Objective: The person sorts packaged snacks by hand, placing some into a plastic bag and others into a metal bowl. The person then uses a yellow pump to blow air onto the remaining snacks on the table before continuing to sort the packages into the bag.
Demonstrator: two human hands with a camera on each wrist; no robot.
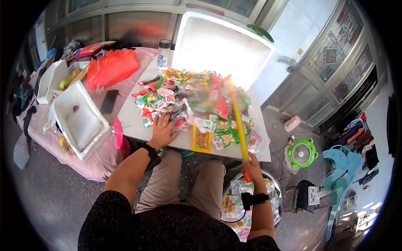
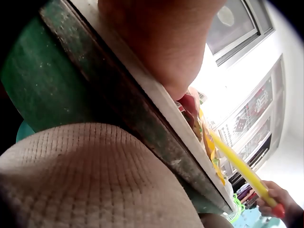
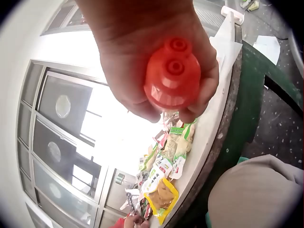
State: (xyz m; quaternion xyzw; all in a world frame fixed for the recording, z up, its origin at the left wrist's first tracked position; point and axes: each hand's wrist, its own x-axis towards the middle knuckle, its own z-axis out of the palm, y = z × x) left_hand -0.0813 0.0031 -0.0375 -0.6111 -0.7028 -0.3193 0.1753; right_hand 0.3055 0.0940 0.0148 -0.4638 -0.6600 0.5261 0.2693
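Observation:
My right hand (image 1: 252,169) grips a long yellow stick (image 1: 238,117) near its red end, just past the front right edge of the table. In the right wrist view the red end cap (image 3: 173,78) shows between the curled fingers and thumb. The stick reaches over a heap of small sealed food packets (image 1: 209,90), and its far end is blurred there. At the table's front edge, my left hand (image 1: 163,131) rests with fingers extended against dark packets on the heap's near left side. A yellow-bordered packet (image 1: 202,136) lies between the hands.
A white foam box (image 1: 224,42) stands behind the heap, beside a clear bottle (image 1: 163,56). A metal basin (image 1: 276,180) of packets is on the floor at right. Left, a pink-covered bed (image 1: 92,165) bears another foam box (image 1: 81,121). A green fan (image 1: 302,153) stands beyond.

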